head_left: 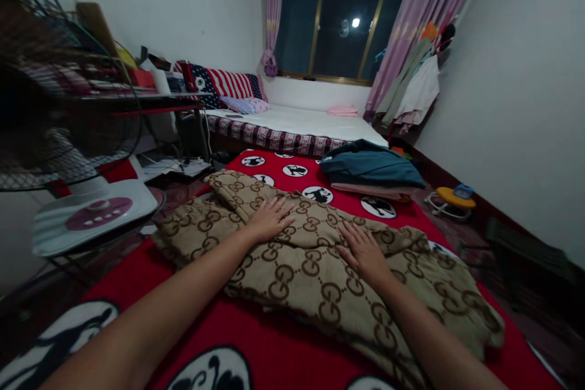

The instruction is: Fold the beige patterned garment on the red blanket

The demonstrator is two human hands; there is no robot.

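A tan garment with a brown interlocking-G pattern (315,262) lies spread out in front of me, its sleeve-like ends reaching left and right. My left hand (270,219) rests flat on its upper middle, fingers extended. To the right, my right hand (361,250) also lies palm down on the cloth with its fingers apart. Neither hand grips the fabric. Under the garment is a red blanket (292,347) with black-and-white round cartoon prints. Some folds of the garment are hidden beneath my forearms.
Folded dark teal clothes (372,164) are stacked at the blanket's far right. Beyond is a bed with a white sheet (301,119). A fan (68,91) and a white chair (98,213) stand at left, a yellow stool (454,197) at right.
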